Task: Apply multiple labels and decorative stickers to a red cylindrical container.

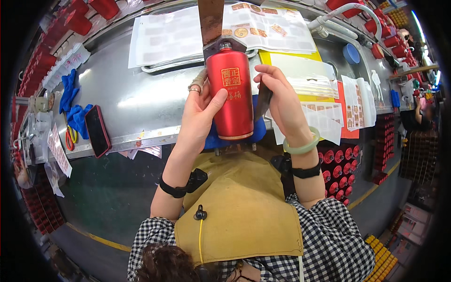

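With the red bottle [240,111] as the dial's centre and 12 o'clock pointing away from the person, the left forearm reaches in from 7 o'clock and the right from 5, both elbows bent. The left hand [201,113] sits at 8 o'clock, curved around the bottle's side, thumb laid across its front and wrapped fingers largely hidden behind. The right hand [284,103] is at 3 o'clock, palm turned inward, half open with fingers bent toward the bottle, and grips a dark flat tool [264,97]; whether the blade touches the bottle I cannot tell. The bottle lies in front of the apron, over a blue pad [258,133], its neck toward 12 o'clock at a metal bracket [211,21]. A phone [97,131] rests at 8 to 9 o'clock.
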Available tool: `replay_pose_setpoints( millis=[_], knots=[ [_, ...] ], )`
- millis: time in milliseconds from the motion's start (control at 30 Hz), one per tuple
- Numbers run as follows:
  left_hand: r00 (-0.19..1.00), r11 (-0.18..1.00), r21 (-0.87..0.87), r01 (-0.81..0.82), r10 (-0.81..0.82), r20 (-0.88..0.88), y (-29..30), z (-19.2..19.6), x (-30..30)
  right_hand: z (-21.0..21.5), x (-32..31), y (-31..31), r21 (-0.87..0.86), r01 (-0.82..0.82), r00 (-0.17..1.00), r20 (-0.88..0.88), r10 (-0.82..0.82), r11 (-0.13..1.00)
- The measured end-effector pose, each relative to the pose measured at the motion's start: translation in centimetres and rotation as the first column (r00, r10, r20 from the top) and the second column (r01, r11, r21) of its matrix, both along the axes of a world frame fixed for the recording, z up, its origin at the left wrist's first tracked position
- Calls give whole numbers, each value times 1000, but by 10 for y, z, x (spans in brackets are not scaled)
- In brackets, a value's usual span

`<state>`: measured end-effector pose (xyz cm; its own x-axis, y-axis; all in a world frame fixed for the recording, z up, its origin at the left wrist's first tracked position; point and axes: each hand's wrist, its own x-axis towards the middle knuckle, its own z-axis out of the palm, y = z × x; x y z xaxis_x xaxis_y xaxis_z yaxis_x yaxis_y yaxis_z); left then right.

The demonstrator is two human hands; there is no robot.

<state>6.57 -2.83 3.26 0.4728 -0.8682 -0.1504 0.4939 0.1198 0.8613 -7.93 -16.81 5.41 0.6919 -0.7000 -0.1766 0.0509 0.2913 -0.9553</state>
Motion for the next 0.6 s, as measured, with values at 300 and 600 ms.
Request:
replay_pose_setpoints(
  millis=[300, 600],
  knots=[
    [1000, 1000, 3, 0, 0, 29, 1, -3, 2, 12, -14, 52, -353, -9, 991, -129, -40, 936],
    [1000, 1000, 2, -6, 6, 28, 1, -4, 1, 3, -11, 54, -414, 2, 984, -159, -75, 910]
  ],
)
